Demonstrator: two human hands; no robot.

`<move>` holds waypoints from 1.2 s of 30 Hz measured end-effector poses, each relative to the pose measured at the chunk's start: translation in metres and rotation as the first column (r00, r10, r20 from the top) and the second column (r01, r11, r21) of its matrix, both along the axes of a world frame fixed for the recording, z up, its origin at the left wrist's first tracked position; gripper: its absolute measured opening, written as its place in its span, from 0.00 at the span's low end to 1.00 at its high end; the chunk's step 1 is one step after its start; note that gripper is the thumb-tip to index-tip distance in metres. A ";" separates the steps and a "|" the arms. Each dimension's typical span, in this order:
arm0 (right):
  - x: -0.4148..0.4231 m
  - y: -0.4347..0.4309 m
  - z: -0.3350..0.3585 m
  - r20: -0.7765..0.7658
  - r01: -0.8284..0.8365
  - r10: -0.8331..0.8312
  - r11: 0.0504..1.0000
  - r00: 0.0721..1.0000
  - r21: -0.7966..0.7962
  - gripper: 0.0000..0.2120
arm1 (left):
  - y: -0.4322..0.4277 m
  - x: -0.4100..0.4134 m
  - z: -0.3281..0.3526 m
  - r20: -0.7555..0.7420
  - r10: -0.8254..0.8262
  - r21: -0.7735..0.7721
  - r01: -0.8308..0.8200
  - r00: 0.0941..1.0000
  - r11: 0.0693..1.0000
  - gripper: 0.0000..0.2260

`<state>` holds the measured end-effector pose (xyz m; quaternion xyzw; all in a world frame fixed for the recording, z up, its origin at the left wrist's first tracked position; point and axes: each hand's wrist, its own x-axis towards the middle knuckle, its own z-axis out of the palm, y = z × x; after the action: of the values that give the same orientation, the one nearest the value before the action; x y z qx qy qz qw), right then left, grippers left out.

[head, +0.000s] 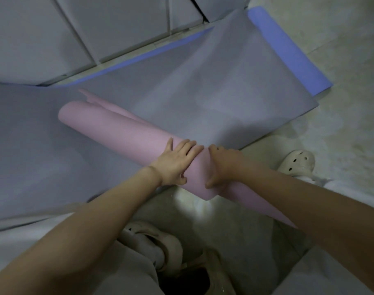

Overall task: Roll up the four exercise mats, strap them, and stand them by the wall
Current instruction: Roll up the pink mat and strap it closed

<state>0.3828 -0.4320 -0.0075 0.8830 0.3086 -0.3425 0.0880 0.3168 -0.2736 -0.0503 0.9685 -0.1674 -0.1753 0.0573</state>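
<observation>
A pink mat (122,128), loosely rolled into a long tube, lies diagonally across a flat grey mat (213,86). My left hand (175,162) presses flat on top of the roll near its close end. My right hand (222,167) wraps around the roll just beside it, thumb underneath. The roll's far end shows a loose inner flap sticking out. A blue mat (288,52) lies flat under the grey one, its edges showing at the back and right. A second grey mat (33,145) spreads out at the left.
A tiled wall (96,28) stands behind the mats at the top. My feet in white perforated clogs (296,165) stand on the pale stone floor (352,103) at the right and bottom centre.
</observation>
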 end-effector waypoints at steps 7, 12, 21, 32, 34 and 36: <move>0.030 -0.001 -0.001 -0.375 0.160 -0.143 0.987 0.916 0.015 0.46 | 0.011 -0.019 0.001 0.070 -0.073 0.162 0.061 0.995 0.985 0.59; 0.035 -0.006 -0.006 -0.542 0.233 -0.194 0.972 0.818 0.003 0.49 | 0.014 -0.016 -0.003 0.162 -0.120 0.124 0.100 0.980 0.987 0.58; 0.001 -0.014 0.007 -0.203 0.158 -0.139 0.984 0.969 0.081 0.42 | 0.002 0.025 0.013 -0.025 -0.191 0.105 0.193 0.981 0.976 0.46; -0.025 -0.005 -0.002 0.127 0.030 -0.029 1.000 0.992 -0.001 0.50 | 0.005 0.035 0.011 -0.094 -0.185 0.034 0.189 0.978 0.981 0.48; -0.016 -0.006 0.000 0.063 0.073 -0.074 0.997 0.995 0.020 0.46 | 0.007 0.024 0.010 -0.051 -0.146 0.031 0.148 0.988 0.989 0.47; -0.005 -0.008 0.001 0.017 0.119 -0.119 0.993 0.993 0.024 0.43 | 0.008 0.010 0.009 -0.022 -0.094 0.062 0.096 0.995 0.993 0.45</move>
<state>0.3775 -0.4400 -0.0063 0.9039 0.2586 -0.3353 0.0601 0.3271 -0.2657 -0.0417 0.9591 -0.2071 -0.1921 0.0199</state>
